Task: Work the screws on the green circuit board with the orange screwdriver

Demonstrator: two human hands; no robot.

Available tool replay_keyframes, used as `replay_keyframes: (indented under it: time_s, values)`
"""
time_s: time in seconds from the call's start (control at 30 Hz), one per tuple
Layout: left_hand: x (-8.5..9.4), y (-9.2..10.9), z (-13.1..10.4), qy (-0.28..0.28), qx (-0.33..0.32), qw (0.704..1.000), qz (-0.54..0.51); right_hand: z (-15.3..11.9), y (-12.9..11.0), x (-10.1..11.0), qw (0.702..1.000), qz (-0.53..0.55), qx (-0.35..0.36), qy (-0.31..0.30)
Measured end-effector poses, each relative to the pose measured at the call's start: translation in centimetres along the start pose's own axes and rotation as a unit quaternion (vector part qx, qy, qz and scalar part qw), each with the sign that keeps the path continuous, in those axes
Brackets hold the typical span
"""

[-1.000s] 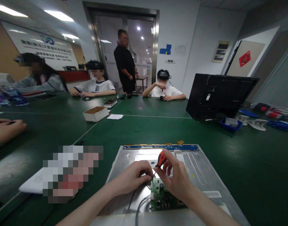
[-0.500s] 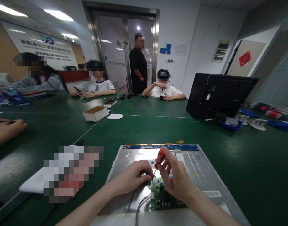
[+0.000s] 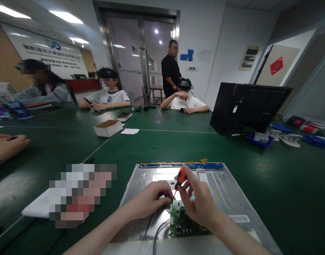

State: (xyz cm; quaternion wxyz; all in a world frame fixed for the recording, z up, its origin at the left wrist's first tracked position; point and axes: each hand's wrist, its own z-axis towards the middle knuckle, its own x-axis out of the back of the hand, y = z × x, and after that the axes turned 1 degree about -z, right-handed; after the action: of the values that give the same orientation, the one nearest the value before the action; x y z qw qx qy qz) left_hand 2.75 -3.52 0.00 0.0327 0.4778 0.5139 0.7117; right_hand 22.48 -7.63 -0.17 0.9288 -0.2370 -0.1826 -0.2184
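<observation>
In the head view, a silvery metal display panel (image 3: 226, 198) lies on the table before me, with a blue circuit strip (image 3: 164, 166) along its far edge. My right hand (image 3: 199, 202) grips a small orange-and-black screwdriver (image 3: 181, 176), tilted with its thin shaft pointing down at the upper left corner of a green circuit board (image 3: 182, 225). Beside the screwdriver tip, my left hand (image 3: 155, 198) has its thumb and fingers pinched together; whatever lies between them is hidden. Dark cables (image 3: 157, 237) run from near the board's left side toward me.
A black monitor casing (image 3: 247, 108) stands at the back right, near a blue tray (image 3: 261, 140). An open white box (image 3: 108, 129) sits further off, left of centre. Another person's hands (image 3: 10, 147) rest at the left. Several people are around the green table (image 3: 162, 145).
My hands and the screwdriver hold almost the same position. In the background, the standing person in black has moved to the right by the doorway.
</observation>
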Motion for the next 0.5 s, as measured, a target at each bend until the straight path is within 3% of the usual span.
replay_keyframes:
  time_s: [0.27,0.5]
  values:
    - [0.06,0.01,-0.08,0.000,0.000,1.000,0.003,0.11,0.16,-0.29,0.999,0.009,-0.008,0.034]
    - [0.04,-0.09,-0.08,0.000,-0.007,1.000,-0.007,0.00,0.24,-0.14,1.000,0.002,-0.004,0.008]
